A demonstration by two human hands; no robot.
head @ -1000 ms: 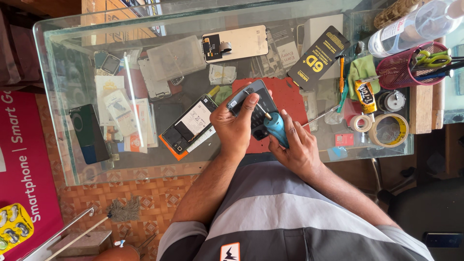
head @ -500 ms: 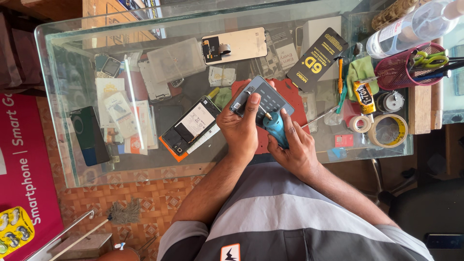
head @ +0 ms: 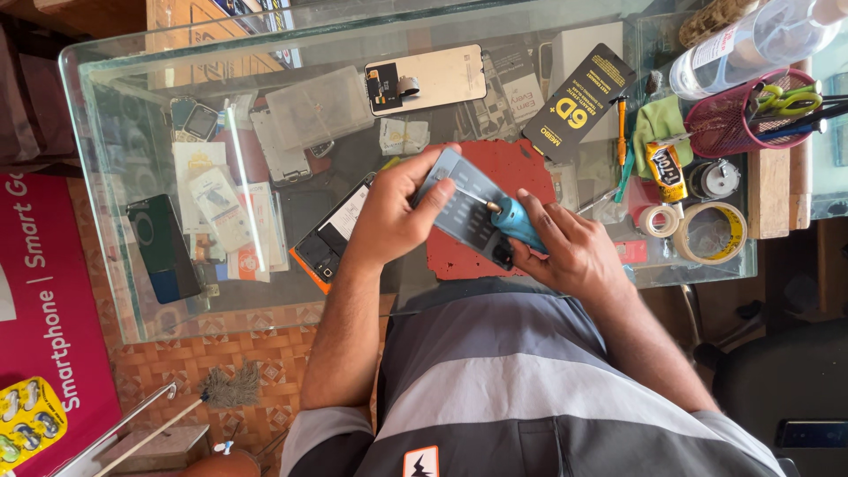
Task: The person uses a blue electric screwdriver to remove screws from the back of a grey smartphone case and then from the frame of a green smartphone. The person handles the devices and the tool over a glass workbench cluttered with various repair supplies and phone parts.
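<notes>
- The keypad phone (head: 465, 205) sits at the middle of the frame, tilted, held up just above the red work mat (head: 521, 172); the side facing me shows rows of small pale shapes, and I cannot tell whether these are keys or bare contacts.
- My left hand (head: 393, 216) is wrapped closed around the phone's left edge, thumb lying across its face.
- My right hand (head: 565, 252) is closed around a blue-handled screwdriver (head: 512, 221), whose metal tip touches the phone's face near its upper middle.
- Judging from this, I am mid-way through work on the body: the shell looks to be in one piece, no screws or loose covers from it show on the mat, so most of the opening or closing seems left to do.
- Left of the phone, a smartphone with an orange edge (head: 331, 243) lies on the glass table (head: 132, 291).
- In the upper middle lies a detached display panel (head: 433, 78) with its ribbon, and just to its right a black flat package (head: 579, 102).
- At the right edge of the table: a small glue tube (head: 664, 168), rolls of tape (head: 711, 231), and a pink mesh pot (head: 733, 124) holding scissors and pens.
- At far left a dark phone (head: 163, 247) lies by itself.
</notes>
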